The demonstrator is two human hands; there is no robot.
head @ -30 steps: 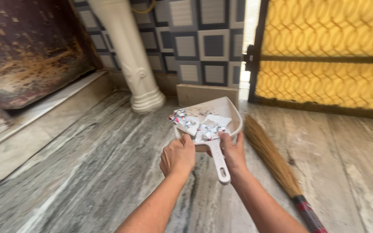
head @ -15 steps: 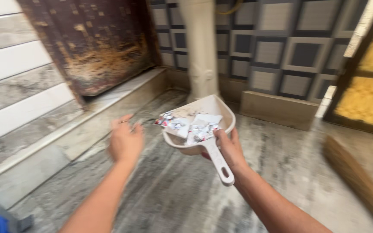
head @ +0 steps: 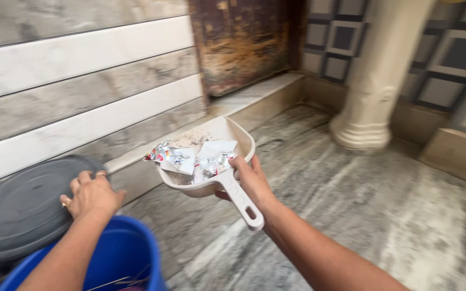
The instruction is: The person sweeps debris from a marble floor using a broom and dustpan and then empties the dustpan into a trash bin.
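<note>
My right hand [head: 250,180] is closed around the neck of the dustpan [head: 211,161], fingers wrapped where the handle meets the scoop. The handle points down and right toward the lower middle of the frame; the scoop's open mouth faces up and left. So the pan's long axis runs on a diagonal from lower right to upper left. The pan sits roughly level, in the air at centre frame, above the marble floor [head: 351,205].

In the scoop: crumpled wrappers and paper scraps [head: 192,157], piled toward the handle end, with grey dust beyond them near the lip.

My left hand [head: 91,195] rests at lower left on the edge of the grey round lid [head: 22,205], fingers curled over its rim. The lid is tilted back and to the left, off the mouth of the blue bucket [head: 117,256], which sits open directly below that hand. Something thin lies inside the bucket; I cannot tell what.

Key relation: the bucket lies down and to the left of the pan. The hands are well apart. The left hand is the nearer one to the bucket; the right carries the load.

Background: a pale pillar base [head: 368,124] at upper right, a rusted metal panel [head: 244,43] at top centre.
</note>
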